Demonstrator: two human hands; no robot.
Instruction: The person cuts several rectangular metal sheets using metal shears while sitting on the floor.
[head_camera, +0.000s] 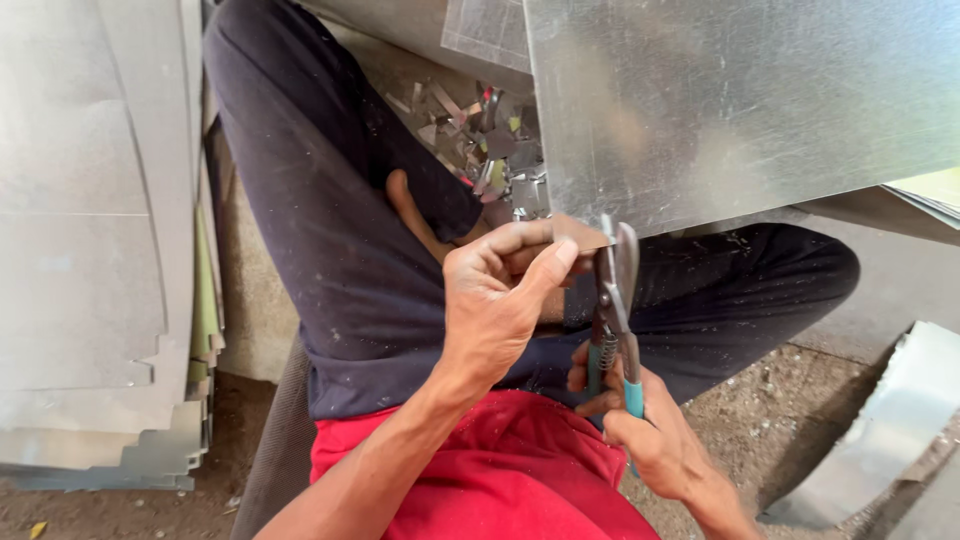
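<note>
Left hand (500, 300) pinches the metal sheet's (740, 100) corner; right hand (650, 430) grips teal-handled snips (615, 300), blades apparently at its edge.

You wear dark navy trousers (330, 230), dusted with pale specks near the right knee. Your shirt (480, 470) is red, creased at the waist. Both forearms are bare, with no sleeves reaching them. Your left hand (495, 300) and right hand (650, 430) carry no gloves, rings or watch.
</note>
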